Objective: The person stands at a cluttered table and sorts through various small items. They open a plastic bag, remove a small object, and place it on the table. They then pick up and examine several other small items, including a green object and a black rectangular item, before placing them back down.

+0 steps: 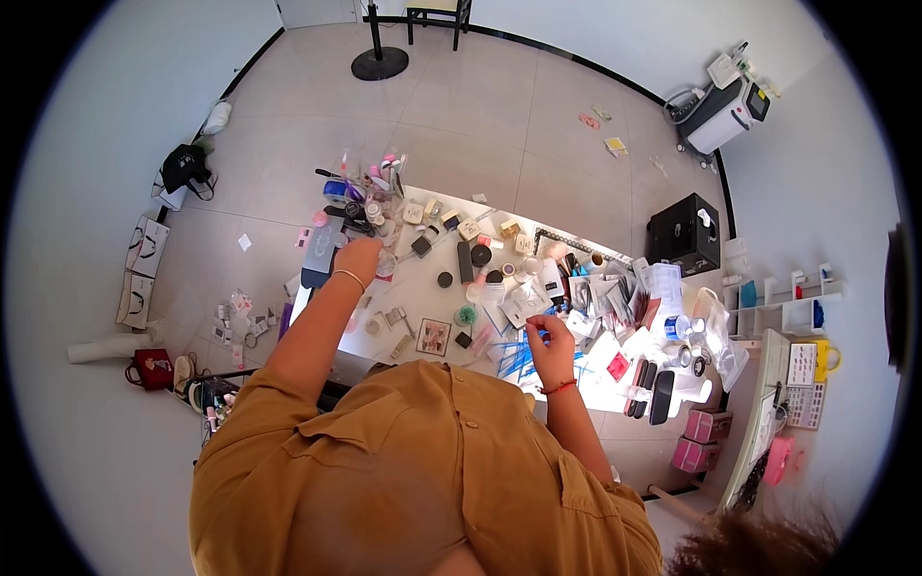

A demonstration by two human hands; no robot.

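My left hand (pixel 360 259) reaches over the left end of the white table (pixel 425 266). It is nearest to a grey-blue box (pixel 322 243), a clear round container (pixel 386 265) and a cluster of small jars (pixel 373 216). The back of the hand hides its fingers, so a grip does not show. On the right, my right hand (pixel 551 345) is above a spread of thin blue sticks (pixel 517 360), fingers curled and thumb close to the index finger. A white flat package (pixel 526 302) lies just beyond those fingertips. Whether anything small is pinched there is unclear.
Lidded jars (pixel 468 229), a black cylinder lid (pixel 480 255) and a framed picture card (pixel 434 337) cover the table's middle. Packets (pixel 612 295), a water bottle (pixel 681 327) and black cases (pixel 661 397) crowd its right end. A black trolley case (pixel 684 234) stands on the floor.
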